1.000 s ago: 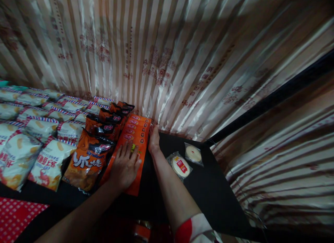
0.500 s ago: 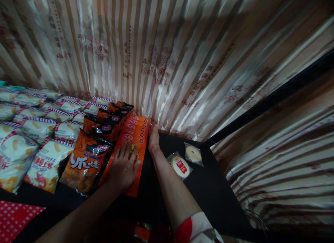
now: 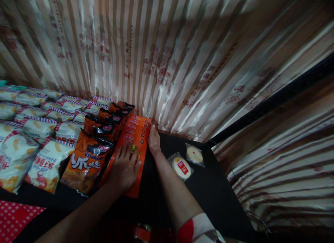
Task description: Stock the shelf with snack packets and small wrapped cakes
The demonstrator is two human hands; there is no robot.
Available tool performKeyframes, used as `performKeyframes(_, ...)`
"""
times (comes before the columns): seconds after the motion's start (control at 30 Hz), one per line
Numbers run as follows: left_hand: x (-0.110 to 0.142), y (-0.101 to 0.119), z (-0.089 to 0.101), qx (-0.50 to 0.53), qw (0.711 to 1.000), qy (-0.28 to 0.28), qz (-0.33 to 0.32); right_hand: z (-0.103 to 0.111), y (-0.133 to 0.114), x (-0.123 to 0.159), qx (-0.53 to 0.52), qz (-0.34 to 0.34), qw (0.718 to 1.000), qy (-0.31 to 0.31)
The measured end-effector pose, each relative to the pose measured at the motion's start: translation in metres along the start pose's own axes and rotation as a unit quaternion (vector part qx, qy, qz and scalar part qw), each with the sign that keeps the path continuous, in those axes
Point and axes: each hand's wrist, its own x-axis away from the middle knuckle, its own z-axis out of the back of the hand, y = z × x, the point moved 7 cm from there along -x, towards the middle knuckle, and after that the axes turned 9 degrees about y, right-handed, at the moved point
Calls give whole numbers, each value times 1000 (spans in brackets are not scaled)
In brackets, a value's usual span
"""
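An orange printed packet strip, long and flat, lies on the black table beside the snack bags. My left hand rests palm down on its middle with the fingers stretched out, covering part of the print. Along the strip's far right edge stands my right hand, fingers extended and the palm side turned toward the strip; some of its fingers are hidden. Neither hand grasps anything. Just left of the strip is a row of orange and black snack bags.
Rows of white snack bags fill the table's left side. Two round wrapped cakes, one with a red label and one plain, lie right of my right arm. A shiny striped curtain hangs behind, and a black bar slants at right.
My right hand has shifted very slightly toward me along the strip's edge. My left hand stays flat on the strip, and the bags and cakes keep their places.
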Motion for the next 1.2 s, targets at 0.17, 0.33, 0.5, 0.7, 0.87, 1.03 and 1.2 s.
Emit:
performKeyframes(0.17, 0, 0, 0, 2, 1000, 0, -2, 0, -9, 2, 73, 13, 997, -20)
performKeyframes(0.33, -1, 0, 1, -1, 1000, -3, 0, 0, -8, 4, 89, -14, 996, -28)
performKeyframes(0.5, -2, 0, 2, 1, 1000, -7, -1, 2, -7, 4, 82, -33, 996, -23)
performKeyframes(0.7, -2, 0, 2, 7, 1000, -1, 0, 3, -2, 1, 40, -45, 998, 5)
performKeyframes(0.87, -2, 1, 3, 6, 1000, 2, -2, 3, 0, 0, 16, -47, 999, 11)
performKeyframes(1.03, -2, 1, 1, 0, 1000, -8, -2, 3, 3, -2, 25, -58, 998, 5)
performKeyframes(1.2, -1, 1, 0, -7, 1000, -6, -8, 4, 4, -3, 24, -45, 999, 8)
